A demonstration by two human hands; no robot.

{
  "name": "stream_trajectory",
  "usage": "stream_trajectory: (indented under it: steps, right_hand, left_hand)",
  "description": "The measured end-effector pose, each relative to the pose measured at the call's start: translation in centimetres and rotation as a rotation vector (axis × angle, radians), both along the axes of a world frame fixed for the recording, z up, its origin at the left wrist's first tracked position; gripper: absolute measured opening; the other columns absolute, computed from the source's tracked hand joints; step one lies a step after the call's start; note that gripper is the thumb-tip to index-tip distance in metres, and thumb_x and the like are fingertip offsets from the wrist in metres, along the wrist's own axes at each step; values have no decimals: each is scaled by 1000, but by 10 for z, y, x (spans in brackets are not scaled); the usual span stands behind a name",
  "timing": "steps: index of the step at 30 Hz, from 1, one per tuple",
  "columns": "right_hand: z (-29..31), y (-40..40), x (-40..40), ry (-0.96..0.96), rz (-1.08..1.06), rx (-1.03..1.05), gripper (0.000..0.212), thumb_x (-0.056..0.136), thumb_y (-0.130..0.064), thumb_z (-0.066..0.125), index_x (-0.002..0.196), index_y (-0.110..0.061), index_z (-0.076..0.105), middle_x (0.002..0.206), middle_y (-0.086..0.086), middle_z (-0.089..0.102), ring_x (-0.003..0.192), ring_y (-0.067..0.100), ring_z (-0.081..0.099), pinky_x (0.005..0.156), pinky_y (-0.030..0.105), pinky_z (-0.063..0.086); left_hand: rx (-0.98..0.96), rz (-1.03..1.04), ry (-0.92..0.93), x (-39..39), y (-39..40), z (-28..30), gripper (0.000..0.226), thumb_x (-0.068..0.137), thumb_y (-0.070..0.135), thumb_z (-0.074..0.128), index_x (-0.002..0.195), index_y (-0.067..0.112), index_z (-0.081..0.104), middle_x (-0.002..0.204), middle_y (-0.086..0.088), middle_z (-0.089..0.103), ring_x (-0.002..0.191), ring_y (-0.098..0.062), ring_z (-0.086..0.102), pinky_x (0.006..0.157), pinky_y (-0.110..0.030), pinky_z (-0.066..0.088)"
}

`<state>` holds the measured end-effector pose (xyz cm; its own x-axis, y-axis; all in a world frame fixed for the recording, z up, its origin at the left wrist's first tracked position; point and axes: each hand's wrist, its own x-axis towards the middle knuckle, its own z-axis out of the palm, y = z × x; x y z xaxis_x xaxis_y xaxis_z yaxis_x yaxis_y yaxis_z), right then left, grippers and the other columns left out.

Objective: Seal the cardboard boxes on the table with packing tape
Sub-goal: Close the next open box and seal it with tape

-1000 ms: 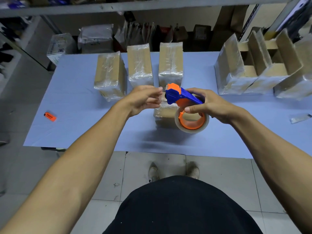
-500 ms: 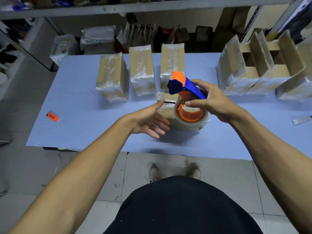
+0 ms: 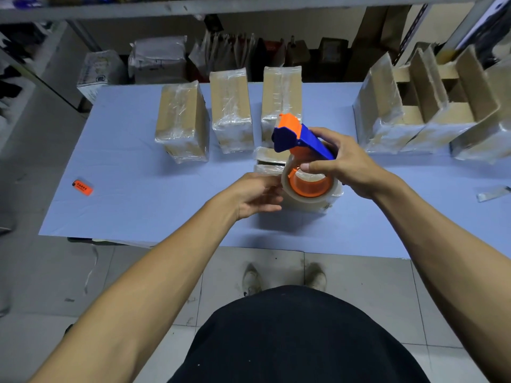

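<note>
Your right hand (image 3: 345, 164) grips the tape dispenser (image 3: 301, 150) over the small box (image 3: 269, 161) mid-table, left hand (image 3: 255, 196) loosely curled beside the roll, empty; unsteadied, that box could slide and tape wrinkle.

1. Small box (image 3: 269, 161): mostly hidden behind the tape dispenser (image 3: 302, 158) and the left hand (image 3: 255, 194); only its far left corner shows, so whether its flaps are taped cannot be told.
2. Left hand: fingers (image 3: 269, 207) blurred; whether they touch the tape roll (image 3: 309, 189) or the box cannot be told.
3. Open boxes (image 3: 425, 111): the rightmost is cut off by the right edge.
4. Orange item (image 3: 82, 187) on the worktop (image 3: 132, 172): print too small to read.
5. Flat strip (image 3: 493, 192) near the right edge: too small to identify.
6. Shelf goods (image 3: 157, 59) behind the worktop: dim, labels unreadable.
7. Both forearms: cut off by the lower edge.
</note>
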<state>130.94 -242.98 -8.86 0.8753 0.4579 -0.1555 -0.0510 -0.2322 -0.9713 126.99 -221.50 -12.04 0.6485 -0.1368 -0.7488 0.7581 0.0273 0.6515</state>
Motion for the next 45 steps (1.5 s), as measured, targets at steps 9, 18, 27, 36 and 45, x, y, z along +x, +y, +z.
stream_trajectory:
  steps: [9,18,27,36,45]
  right_hand:
    - [-4,-7,-1,-112,108,-244,58,71,-17,77,125,-33,59,103,-8,69,94,9,65,86,24,51]
    - [7,-5,5,-430,133,-567,56,72,-46,66,126,-38,52,100,-15,64,87,16,60,77,37,52]
    - [14,0,9,-563,166,-702,56,77,-41,70,129,-38,50,105,-12,67,85,20,59,70,33,50]
    - [20,3,15,-630,225,-822,56,76,-44,68,129,-36,50,106,-5,67,89,25,58,68,34,48]
    - [17,17,12,-656,234,-869,60,78,-45,68,133,-35,48,108,-3,67,93,27,59,72,37,51]
  left_hand:
    - [265,-17,-271,38,33,21,19,101,19,62,83,12,65,60,4,58,47,-6,58,46,-21,52]
    - [394,-119,-427,40,31,16,29,106,33,50,89,14,63,91,-2,68,74,-9,70,51,-20,53]
    - [255,139,-409,39,27,8,18,95,19,72,79,10,68,56,6,67,50,-5,60,53,-19,53]
    - [525,61,-513,34,16,6,27,104,30,55,81,17,62,73,1,69,57,-5,69,51,-20,53]
    - [440,273,-485,26,21,-1,25,97,18,68,73,11,69,56,4,64,44,-3,54,45,-18,45]
